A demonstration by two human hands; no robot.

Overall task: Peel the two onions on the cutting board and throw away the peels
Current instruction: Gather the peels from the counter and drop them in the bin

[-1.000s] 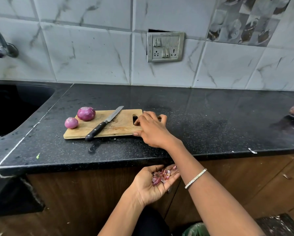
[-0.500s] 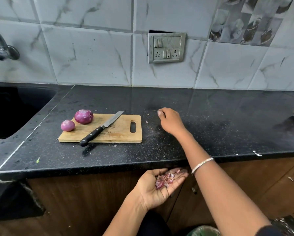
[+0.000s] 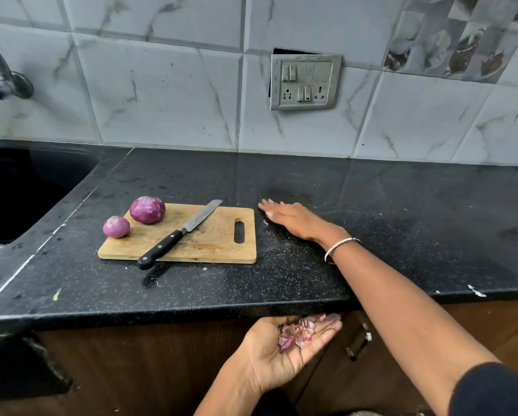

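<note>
Two peeled onions sit at the far left corner of the wooden cutting board (image 3: 209, 235): the larger onion (image 3: 147, 209) on the board's far edge, the smaller onion (image 3: 116, 227) just beside it at the left edge, seemingly half off the board, though the angle makes that hard to judge. A black-handled knife (image 3: 178, 235) lies diagonally across the board, its blade toward the far edge and its handle end overhanging the near edge onto the black countertop (image 3: 371, 205).

The right hand (image 3: 290, 219) lies flat, palm down, fingers spread, on the countertop just to the right of the board's slotted end, holding nothing. A tiny purple scrap (image 3: 265, 222) (likely a bit of peel) rests on the counter by the fingertips. A thin bangle (image 3: 340, 247) circles the right wrist.

The left hand (image 3: 284, 349) is cupped palm up below the countertop's near edge, in front of the brown cabinet, cradling a small pile of purple peels (image 3: 299, 331). A dark sink (image 3: 26, 190) fills the counter's left end.
</note>
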